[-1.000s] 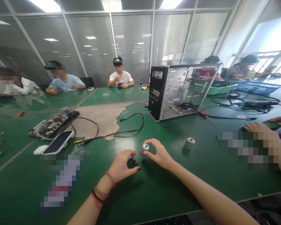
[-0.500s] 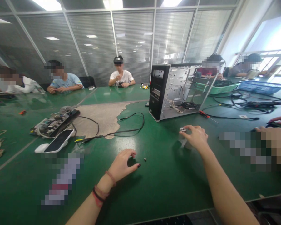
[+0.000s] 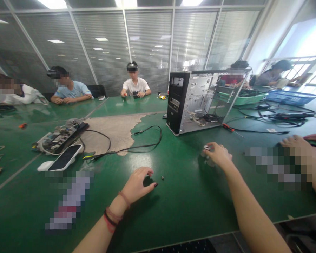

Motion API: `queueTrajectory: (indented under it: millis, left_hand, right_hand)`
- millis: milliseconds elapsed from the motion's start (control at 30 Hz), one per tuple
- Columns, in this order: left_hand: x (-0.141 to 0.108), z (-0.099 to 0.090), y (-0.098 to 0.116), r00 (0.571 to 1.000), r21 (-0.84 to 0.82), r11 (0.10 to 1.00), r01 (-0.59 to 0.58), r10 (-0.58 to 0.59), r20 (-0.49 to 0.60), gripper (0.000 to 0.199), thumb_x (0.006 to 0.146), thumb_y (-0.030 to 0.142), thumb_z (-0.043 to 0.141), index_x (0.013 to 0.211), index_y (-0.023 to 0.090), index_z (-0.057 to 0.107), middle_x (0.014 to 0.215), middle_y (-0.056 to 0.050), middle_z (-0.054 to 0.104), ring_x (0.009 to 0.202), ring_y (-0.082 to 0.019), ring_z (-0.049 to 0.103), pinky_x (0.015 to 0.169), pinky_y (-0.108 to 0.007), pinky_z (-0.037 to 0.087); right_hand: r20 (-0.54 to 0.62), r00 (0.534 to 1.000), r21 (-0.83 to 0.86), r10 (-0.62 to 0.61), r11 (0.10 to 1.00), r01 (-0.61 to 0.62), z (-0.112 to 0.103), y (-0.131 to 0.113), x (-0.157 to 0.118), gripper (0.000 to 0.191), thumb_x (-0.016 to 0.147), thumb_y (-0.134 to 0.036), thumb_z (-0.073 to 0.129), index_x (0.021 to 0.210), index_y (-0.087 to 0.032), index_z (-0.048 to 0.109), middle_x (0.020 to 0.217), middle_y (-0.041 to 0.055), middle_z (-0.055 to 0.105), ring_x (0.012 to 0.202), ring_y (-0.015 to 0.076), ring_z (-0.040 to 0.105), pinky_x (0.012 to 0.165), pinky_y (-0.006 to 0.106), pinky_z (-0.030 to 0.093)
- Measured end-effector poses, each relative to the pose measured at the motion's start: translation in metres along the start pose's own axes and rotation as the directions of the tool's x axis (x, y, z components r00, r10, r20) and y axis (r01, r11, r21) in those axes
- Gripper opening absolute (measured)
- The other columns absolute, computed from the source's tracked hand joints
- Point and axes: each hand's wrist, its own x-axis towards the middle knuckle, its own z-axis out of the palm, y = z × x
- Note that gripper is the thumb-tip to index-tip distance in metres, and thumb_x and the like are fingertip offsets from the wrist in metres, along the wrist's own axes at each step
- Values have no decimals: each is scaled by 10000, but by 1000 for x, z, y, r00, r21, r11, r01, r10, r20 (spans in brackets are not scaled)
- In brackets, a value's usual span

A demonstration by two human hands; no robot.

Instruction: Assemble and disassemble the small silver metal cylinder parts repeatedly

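My left hand [image 3: 137, 183] rests on the green table [image 3: 179, 207] with its fingers curved and the thumb apart, holding nothing. Just right of its thumb lies a tiny round metal piece [image 3: 162, 178], too small to name for certain. Farther right, my right hand [image 3: 221, 155] pinches a small round silvery piece with a dark centre [image 3: 206, 147] between thumb and fingers, low over the table; whether it touches the surface I cannot tell. Behind that hand stands an opened computer tower case [image 3: 177, 103], its inside facing right.
A screwdriver [image 3: 230, 129] lies beside the case. Leftward are a circuit assembly [image 3: 61, 135], a phone [image 3: 65, 158] and a black cable [image 3: 137, 149]. Green [image 3: 251, 100] and blue [image 3: 292, 97] baskets stand at back right. A co-worker's hand [image 3: 296, 146] is at the right; other people sit opposite.
My right hand has lowered slightly with the round silvery piece, which now sits closer to the table. My left hand stays put. The view has shifted a little.
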Motion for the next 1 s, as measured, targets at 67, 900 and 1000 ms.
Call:
queueTrajectory:
  millis: [67, 900, 1000]
  left_hand:
    - [0, 0, 0, 1000, 0, 1000, 3, -3, 0, 268, 762, 283, 629, 1004, 202, 546, 959, -43, 618, 905, -207, 576, 853, -356, 455]
    - [0, 2, -3, 1000, 32, 999, -24, 24, 2, 243, 779, 262, 603, 1007, 207, 544, 951, -38, 613, 904, -205, 568, 854, -352, 447]
    - [0, 3, -3, 1000, 41, 999, -24, 24, 2, 237, 781, 264, 595, 1007, 209, 547, 942, -40, 615, 896, -207, 572, 849, -354, 451]
  right_hand:
    - [-117, 992, -3, -37, 999, 37, -5, -18, -6, 394, 758, -442, 558, 1089, -230, 592, 1029, 124, 570, 967, 321, 512, 816, 521, 368]
    - [28, 727, 498, -686, 640, 585, -8, -111, -62, 126, 854, -186, 485, 913, -208, 595, 873, 48, 599, 854, 197, 561, 781, 338, 451]
    - [-129, 860, 429, -495, 754, 498, -23, -78, -31, 144, 847, -230, 482, 921, -204, 603, 881, 58, 606, 846, 210, 570, 793, 354, 452]
